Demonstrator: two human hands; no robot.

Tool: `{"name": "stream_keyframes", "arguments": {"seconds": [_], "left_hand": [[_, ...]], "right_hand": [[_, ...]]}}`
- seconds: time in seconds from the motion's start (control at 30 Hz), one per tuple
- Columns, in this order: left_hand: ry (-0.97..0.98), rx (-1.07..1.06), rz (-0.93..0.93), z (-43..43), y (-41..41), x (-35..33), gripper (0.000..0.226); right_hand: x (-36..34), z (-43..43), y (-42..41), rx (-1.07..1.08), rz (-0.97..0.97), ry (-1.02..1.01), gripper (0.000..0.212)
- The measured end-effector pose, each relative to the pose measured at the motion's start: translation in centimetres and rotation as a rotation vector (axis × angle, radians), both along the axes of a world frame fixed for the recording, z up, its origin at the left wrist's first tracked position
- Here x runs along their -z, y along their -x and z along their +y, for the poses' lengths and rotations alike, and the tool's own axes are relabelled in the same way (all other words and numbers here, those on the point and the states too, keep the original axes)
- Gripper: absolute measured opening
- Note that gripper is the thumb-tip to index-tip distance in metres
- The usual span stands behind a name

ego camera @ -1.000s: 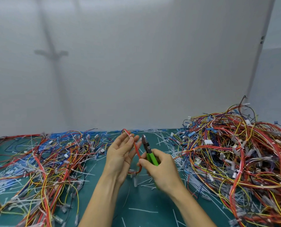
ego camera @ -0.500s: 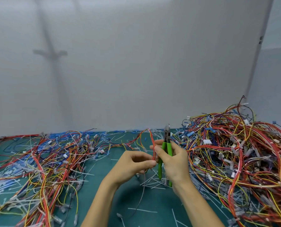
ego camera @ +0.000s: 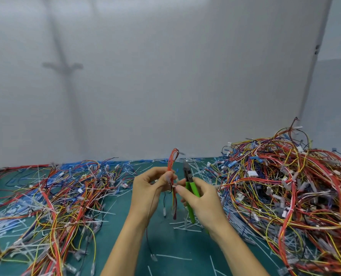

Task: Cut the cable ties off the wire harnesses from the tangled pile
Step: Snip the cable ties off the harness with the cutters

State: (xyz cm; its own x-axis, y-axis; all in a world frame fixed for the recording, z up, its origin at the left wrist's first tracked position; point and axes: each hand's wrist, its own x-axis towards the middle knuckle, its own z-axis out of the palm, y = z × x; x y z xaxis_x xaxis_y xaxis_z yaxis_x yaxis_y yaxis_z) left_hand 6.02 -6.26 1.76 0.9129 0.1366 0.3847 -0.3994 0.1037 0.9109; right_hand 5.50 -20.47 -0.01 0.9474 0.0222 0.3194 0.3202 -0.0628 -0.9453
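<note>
Left hand (ego camera: 148, 189) pinches the red-orange harness (ego camera: 172, 162). It now stands upright as a loop between my hands; half a second ago it trailed off toward the left heap (ego camera: 56, 196). Right hand (ego camera: 203, 201) grips the green cutters (ego camera: 189, 187), nose up, just right of the harness and tilted more than before. Hands nearly together. Tangled pile (ego camera: 285, 196) on the right.

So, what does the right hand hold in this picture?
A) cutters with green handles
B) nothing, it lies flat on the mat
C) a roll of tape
A: the right hand grips the green-handled cutters, their tips pointing up beside the red wire bundle that the left hand holds.
</note>
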Motion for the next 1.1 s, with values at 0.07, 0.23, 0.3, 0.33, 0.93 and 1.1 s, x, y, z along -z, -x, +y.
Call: {"name": "stream_keyframes", "arguments": {"seconds": [0.07,0.23,0.3,0.33,0.93,1.1], "left_hand": [[0.122,-0.011,0.023,0.2,0.1,-0.3,0.011],[0.202,0.019,0.127,1.4,0.2,-0.7,0.011],[0.204,0.082,0.178,1.5,0.3,-0.6,0.013],[0.187,0.111,0.196,1.5,0.3,-0.6,0.014],[-0.046,0.113,0.273,2.3,-0.6,-0.1,0.018],[-0.287,-0.014,0.337,2.3,-0.5,0.3,0.03]], "right_hand": [[0.2,0.2,0.1,0.01,-0.034,0.066,0.003],[0.1,0.0,0.1,0.042,-0.076,-0.037,0.008],[0.0,0.0,0.1,0.021,-0.096,0.009,0.01],[0.1,0.1,0.1,0.015,-0.1,0.032,0.01],[-1.0,0.2,0.4,0.087,-0.051,-0.415,0.012],[-0.7,0.0,0.1,0.124,-0.051,-0.394,0.018]]}}
